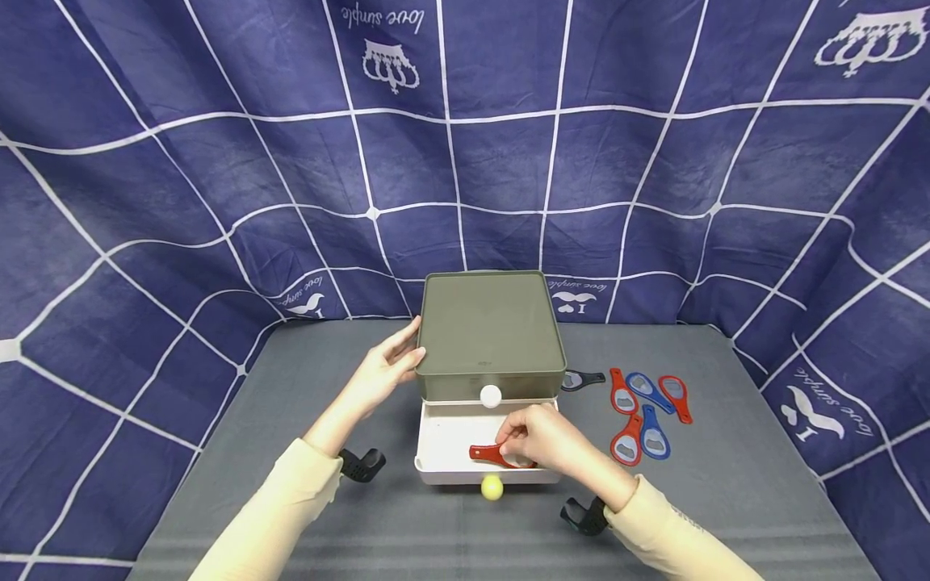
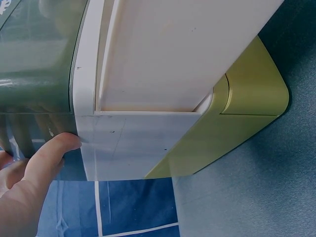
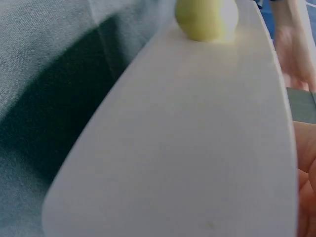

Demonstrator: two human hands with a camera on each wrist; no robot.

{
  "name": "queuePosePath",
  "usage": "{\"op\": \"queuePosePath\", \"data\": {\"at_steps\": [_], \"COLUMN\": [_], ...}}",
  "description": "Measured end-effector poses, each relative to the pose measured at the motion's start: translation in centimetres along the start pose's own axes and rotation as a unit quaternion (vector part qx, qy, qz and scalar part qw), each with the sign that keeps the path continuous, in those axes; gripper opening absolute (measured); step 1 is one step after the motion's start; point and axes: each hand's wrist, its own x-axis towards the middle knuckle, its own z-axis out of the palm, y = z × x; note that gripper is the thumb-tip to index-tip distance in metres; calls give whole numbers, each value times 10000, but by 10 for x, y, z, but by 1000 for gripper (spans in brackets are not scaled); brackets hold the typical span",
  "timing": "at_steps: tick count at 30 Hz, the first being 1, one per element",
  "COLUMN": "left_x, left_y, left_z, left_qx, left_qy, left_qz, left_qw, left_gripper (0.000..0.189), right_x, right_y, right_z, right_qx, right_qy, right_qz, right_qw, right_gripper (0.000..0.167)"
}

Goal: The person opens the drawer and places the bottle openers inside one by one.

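Red opener [image 1: 486,453] (part-hidden), yellow knob [image 3: 205,19] cropped

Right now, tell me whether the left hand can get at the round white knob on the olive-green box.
Probably yes: the left hand touches the box at its left, and nothing visible blocks the way to the knob; the right hand is lower, at the open white drawer.

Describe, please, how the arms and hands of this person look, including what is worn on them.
The left hand and right hand are bare, without gloves. The left sleeve and right sleeve are long and cream-coloured. A small dark marking shows on the right one, too small to read. At each wrist is a black, curved piece.
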Motion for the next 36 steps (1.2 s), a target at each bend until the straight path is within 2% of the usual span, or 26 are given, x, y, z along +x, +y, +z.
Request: {"op": "queuePosePath", "data": {"at_steps": [7, 19, 22, 26, 30, 33, 36], "left_x": [0, 1, 0, 0, 0, 0, 1], "left_y": [-1, -1, -1, -1, -2, -2, -1], "left_z": [-1, 0, 0, 0, 0, 0, 0], "left_qx": [-31, -82, -54, -55, -68, -67, -64], "left_qy": [-17, 19, 31, 25, 8, 8, 8], "left_qz": [-27, -32, -40, -45, -45, -25, -12], "left_qw": [10000, 10000, 10000, 10000, 10000, 10000, 10000], "left_gripper": [61, 60, 60, 60, 60, 60, 61], "right_x": [3, -2, -4, -10, -19, -27, -35], "right_y": [2, 2, 1, -1, -2, 1, 9], "right_z": [9, 10, 7, -3, -19, -35, -51], "right_qx": [-820, -1332, -1219, -738, -96, 409, 780], "right_qy": [28, 173, 58, 12, 263, 529, 836], "right_qz": [-258, -540, -568, -554, -498, -311, 46], "right_qw": [9963, 9895, 9909, 9957, 9984, 9973, 9934], "right_gripper": [10, 8, 10, 14, 13, 13, 15]}}
